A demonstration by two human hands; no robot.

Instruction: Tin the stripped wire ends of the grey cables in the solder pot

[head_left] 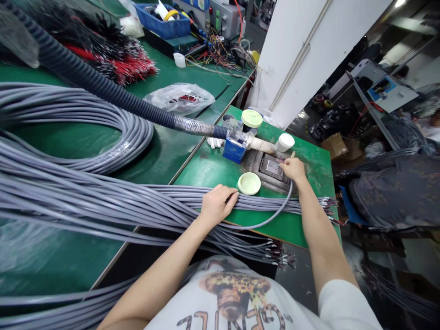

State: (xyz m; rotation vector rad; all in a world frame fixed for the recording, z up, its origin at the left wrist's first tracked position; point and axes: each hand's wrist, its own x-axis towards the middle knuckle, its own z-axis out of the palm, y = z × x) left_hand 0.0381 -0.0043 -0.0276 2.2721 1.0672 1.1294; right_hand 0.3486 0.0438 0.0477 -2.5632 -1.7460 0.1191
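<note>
My right hand (293, 169) is closed in a pinch on the end of a grey cable (288, 197). Thin coloured wires (279, 160) fan out of that end, over a small metal pot (273, 167) set in the dirty board. From my fingers the cable bends down and back to the left, beneath my left wrist. Curled over a thick bundle of grey cables (185, 196), my left hand (219, 202) has its thumb pointing right; its fingertips are partly hidden. Just right of it stands a round pale-green dish (249, 184).
A ribbed hose (137, 103) crosses from upper left to a blue box (234, 151) beside the pot. Behind are a lidded tub (252, 119) and a white cup (285, 142). A coil of cable (137, 137) lies left. A person's dark clothing (395, 192) shows at right.
</note>
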